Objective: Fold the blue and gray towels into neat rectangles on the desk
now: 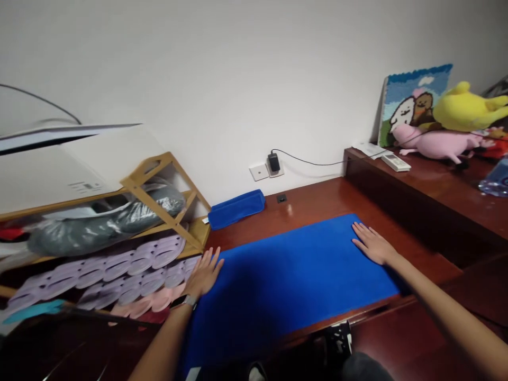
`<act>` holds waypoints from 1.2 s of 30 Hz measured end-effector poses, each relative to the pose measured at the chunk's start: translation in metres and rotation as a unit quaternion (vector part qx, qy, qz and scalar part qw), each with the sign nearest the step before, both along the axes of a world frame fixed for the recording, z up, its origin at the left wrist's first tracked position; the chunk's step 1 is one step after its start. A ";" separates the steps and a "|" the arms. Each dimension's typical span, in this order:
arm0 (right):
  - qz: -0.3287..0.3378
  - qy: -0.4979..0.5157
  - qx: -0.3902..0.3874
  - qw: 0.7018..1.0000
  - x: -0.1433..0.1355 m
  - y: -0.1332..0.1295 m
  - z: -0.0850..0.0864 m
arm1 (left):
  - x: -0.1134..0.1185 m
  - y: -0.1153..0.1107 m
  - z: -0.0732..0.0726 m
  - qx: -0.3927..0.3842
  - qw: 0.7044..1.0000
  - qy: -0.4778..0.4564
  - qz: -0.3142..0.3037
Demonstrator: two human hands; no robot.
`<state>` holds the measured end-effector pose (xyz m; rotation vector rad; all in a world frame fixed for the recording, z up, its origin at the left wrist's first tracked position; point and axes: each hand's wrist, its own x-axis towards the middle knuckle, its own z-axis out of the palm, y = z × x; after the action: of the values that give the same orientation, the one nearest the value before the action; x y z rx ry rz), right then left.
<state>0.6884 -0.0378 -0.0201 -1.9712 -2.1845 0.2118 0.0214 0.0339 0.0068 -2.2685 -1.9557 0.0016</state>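
Note:
A blue cloth [293, 270] lies spread over the reddish-brown wooden surface [317, 203], its near left part hanging in shadow. My left hand [204, 272] rests flat on the cloth's left edge, fingers stretched out, a watch on the wrist. At the far right corner of the cloth, my right hand [372, 243] lies palm down with its fingers apart. Neither hand holds anything. Behind the cloth, near the wall, sits a second blue cloth [237, 209], folded into a narrow strip with a small white tag at its left end.
On the left, a wooden rack [159, 196] holds a plastic-wrapped bundle [107, 225] and rows of lilac slippers [130, 264]. A black plug [273, 161] trails its cable rightward. The raised right desk bears a white remote [396, 162], a pink plush toy [436, 144] and a picture [413, 106].

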 end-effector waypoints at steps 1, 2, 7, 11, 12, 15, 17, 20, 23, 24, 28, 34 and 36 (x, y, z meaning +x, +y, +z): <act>-0.001 0.004 -0.001 1.000 -0.001 0.000 0.000 | 0.015 -0.001 0.006 0.017 1.000 0.000 -0.001; -0.002 0.007 -0.002 1.000 -0.001 0.000 0.000 | 0.038 -0.003 0.012 0.041 0.999 -0.008 -0.007; -0.003 0.016 -0.004 1.000 -0.003 0.003 0.004 | 0.254 -0.048 0.029 0.088 0.979 -0.096 -0.155; -0.006 0.006 -0.011 1.000 -0.002 0.002 0.004 | 0.430 -0.107 0.022 0.014 0.964 -0.163 -0.210; -0.004 0.003 -0.013 1.000 -0.002 0.002 0.003 | 0.457 -0.120 0.019 -0.002 0.960 -0.179 -0.216; 0.006 0.001 -0.006 1.000 0.001 0.002 -0.001 | 0.483 -0.148 0.009 -0.035 0.955 -0.218 -0.197; 0.009 0.006 0.005 1.000 0.004 0.002 -0.005 | 0.461 -0.158 0.004 -0.030 0.955 -0.235 -0.178; 0.006 0.014 0.016 1.000 0.006 0.002 -0.011 | 0.386 -0.168 -0.003 0.010 0.967 -0.221 -0.127; 0.003 0.017 0.015 1.000 0.008 0.002 -0.016 | 0.278 -0.182 -0.009 0.045 0.987 -0.150 -0.022; 0.004 0.017 0.013 1.000 0.009 0.002 -0.018 | 0.238 -0.188 -0.011 0.055 0.991 -0.122 0.023; 0.003 0.027 0.011 1.000 0.013 0.001 -0.023 | 0.090 -0.219 -0.016 0.080 0.988 -0.051 0.123; 0.000 0.026 0.012 1.000 0.019 0.002 -0.028 | 0.003 -0.245 -0.017 0.060 0.992 -0.037 0.106; 0.002 0.014 0.008 1.000 0.020 0.002 -0.027 | 0.003 -0.244 -0.021 0.070 0.992 -0.045 0.094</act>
<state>0.7079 -0.0358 -0.0467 -1.9442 -2.1651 0.2205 0.0243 -0.2099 -0.0139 -2.0251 -2.1343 -0.2138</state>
